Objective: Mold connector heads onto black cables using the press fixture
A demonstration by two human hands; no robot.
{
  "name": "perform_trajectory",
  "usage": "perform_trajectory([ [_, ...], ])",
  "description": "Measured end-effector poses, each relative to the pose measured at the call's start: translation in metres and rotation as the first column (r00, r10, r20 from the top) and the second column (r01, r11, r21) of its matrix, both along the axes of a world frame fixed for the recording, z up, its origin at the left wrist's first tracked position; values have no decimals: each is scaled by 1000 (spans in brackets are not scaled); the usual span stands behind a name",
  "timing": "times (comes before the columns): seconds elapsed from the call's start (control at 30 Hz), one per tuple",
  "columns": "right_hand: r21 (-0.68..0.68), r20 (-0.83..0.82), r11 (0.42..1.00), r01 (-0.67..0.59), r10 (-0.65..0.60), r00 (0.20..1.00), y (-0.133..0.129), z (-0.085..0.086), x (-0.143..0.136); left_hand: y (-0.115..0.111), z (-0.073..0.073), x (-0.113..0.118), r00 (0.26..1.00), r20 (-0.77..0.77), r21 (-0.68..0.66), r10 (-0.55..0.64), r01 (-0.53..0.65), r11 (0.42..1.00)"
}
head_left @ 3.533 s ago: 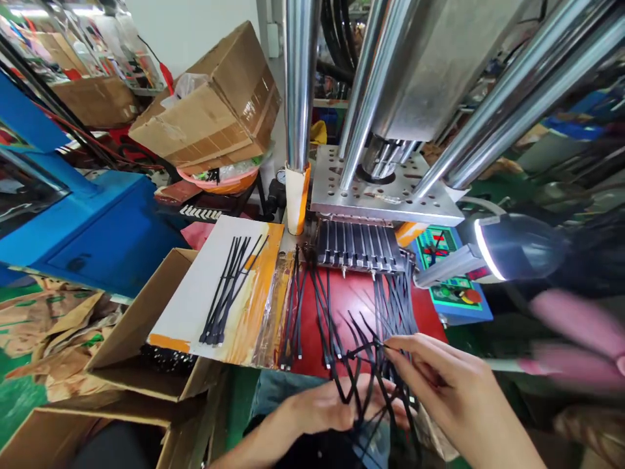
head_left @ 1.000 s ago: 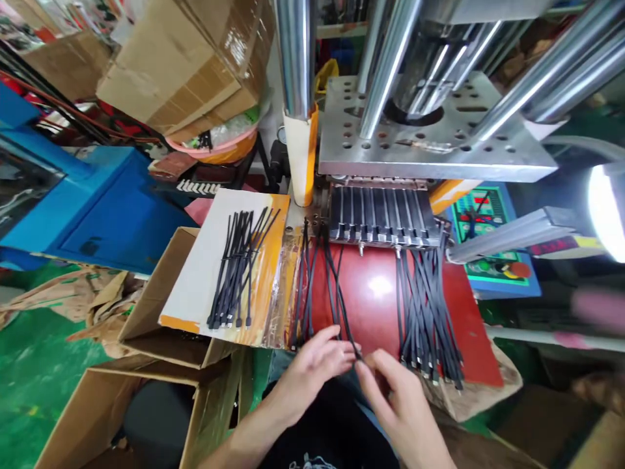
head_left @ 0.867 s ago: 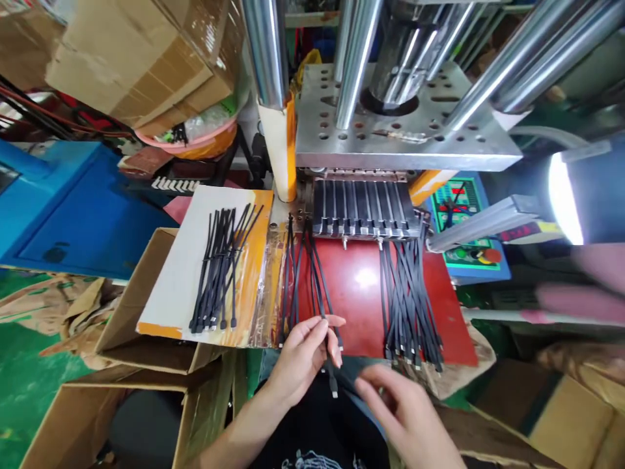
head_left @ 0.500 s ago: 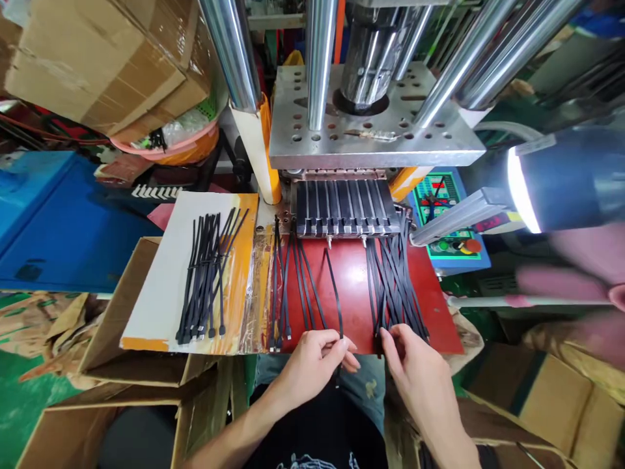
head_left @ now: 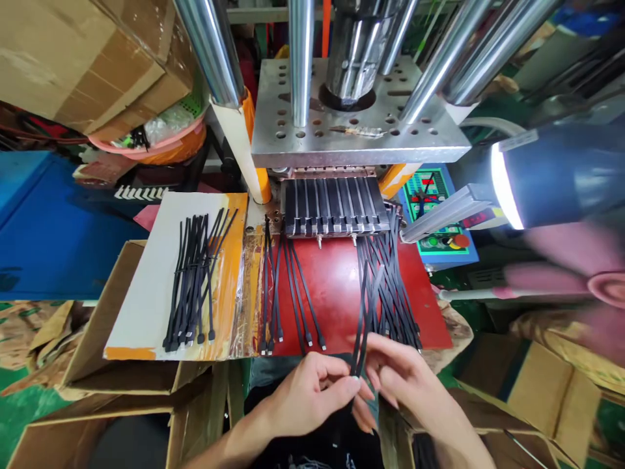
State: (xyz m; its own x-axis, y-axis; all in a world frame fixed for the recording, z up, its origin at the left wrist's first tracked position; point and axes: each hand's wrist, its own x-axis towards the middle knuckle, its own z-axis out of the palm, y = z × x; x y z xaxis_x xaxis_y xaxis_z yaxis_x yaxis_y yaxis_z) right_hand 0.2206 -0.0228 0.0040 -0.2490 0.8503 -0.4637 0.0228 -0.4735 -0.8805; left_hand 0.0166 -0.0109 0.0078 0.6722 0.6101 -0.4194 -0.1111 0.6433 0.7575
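My left hand pinches short flat black cables near their lower ends, just in front of the red work surface. Close beside it, my right hand has its fingers curled at the same cables, one of which is blurred. The cables stand up tilted between the two hands; their lower ends are hidden by my fingers. Right of my hands lies a thick pile of black cables. To the left, several loose cables with small metal-tipped plugs lie spread on the red surface.
A press with a steel plate stands ahead, a grooved black mould block beneath it. A bundle of cables lies on a white board at left. At right are a lamp, control panel and pink fan.
My right hand has moved left from the right pile to my left hand with a cable. Two cables now stand between the hands where one was before. The whole view has shifted slightly.
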Motion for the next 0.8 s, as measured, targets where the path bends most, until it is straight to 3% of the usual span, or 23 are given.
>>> perform_trajectory([
  [0.07,41,3,985,169,-169,986,20,3,-16,-6,1,-2,990,-133,72,-45,55,996],
  [0.13,140,30,957,254,-261,965,31,5,-30,-4,3,-4,964,-262,168,-53,99,981],
  [0.23,304,83,934,187,-222,972,32,6,-39,18,11,-8,944,-304,318,127,-25,948],
  [0.33,403,164,912,80,-158,974,23,1,-39,52,27,-12,905,-226,514,361,-204,833],
  [0.4,437,208,899,17,-119,971,18,-2,-38,70,38,-15,886,-232,640,402,-172,749],
  [0.47,478,225,878,-13,-108,968,16,-3,-38,81,48,-18,883,-262,699,389,-104,707],
  [0.63,630,188,775,42,-205,961,21,1,-37,79,55,-23,939,-190,661,287,-93,744],
  [0.8,664,215,746,-42,-136,967,35,11,-38,77,53,-26,963,-135,552,234,-123,825],
])
